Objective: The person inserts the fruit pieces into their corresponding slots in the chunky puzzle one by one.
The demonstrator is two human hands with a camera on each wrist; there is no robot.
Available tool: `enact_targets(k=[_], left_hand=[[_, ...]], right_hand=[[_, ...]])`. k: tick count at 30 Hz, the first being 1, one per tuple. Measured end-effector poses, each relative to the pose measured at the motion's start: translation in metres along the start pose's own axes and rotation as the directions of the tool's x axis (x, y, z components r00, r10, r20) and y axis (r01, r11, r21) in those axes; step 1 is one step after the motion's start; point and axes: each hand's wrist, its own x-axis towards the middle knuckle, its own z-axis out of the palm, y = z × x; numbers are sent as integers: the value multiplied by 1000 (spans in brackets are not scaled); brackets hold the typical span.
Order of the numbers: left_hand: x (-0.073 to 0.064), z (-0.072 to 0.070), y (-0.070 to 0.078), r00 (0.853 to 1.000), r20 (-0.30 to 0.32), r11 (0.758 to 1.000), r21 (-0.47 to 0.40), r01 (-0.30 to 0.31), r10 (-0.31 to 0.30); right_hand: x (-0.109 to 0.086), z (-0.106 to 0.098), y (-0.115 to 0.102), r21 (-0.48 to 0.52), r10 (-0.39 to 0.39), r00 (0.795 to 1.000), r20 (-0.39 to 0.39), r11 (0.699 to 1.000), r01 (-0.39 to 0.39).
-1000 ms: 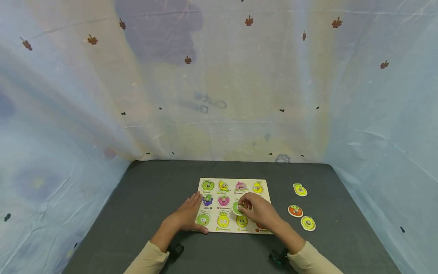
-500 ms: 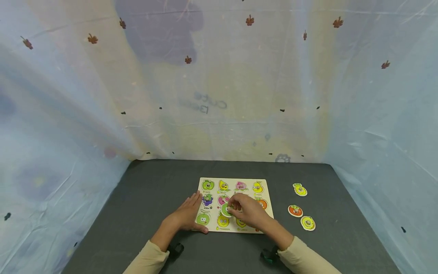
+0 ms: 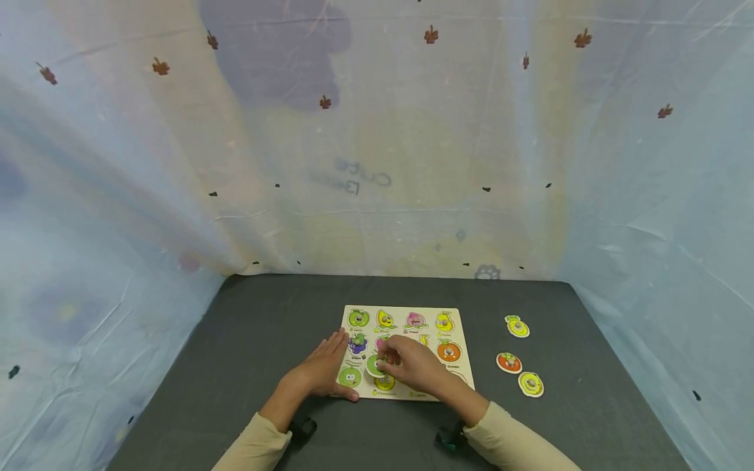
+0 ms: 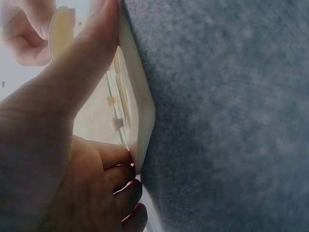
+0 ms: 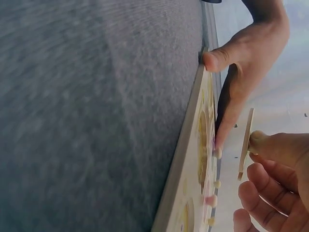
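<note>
A wooden fruit puzzle board lies on the dark tabletop. My left hand rests along its left side, fingers straight, the thumb at the near left corner. Between thumb and fingertips, my right hand pinches a round green fruit puzzle piece. In the head view that piece overlaps the board between the strawberry and pineapple pictures, right of the green melon picture. The right wrist view shows the piece edge-on, raised off the board, with knobbed pieces below. My right hand hides part of the lower rows.
To the right of the board lie three loose puzzle pieces: a pineapple, a red-orange fruit and a yellow round one. Seated knobbed pieces include an orange and grapes. A patterned curtain surrounds the table.
My right hand has moved left across the board with the green piece, uncovering the orange. My left hand and the loose pieces have stayed in place.
</note>
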Motion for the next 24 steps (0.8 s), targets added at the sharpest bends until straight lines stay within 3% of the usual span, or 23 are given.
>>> enact_targets(k=[24], left_hand=[[0, -1, 0, 1000, 6, 1000, 15, -14, 14]], right_hand=[[28, 26, -15, -13, -19, 997, 81, 1000, 20]])
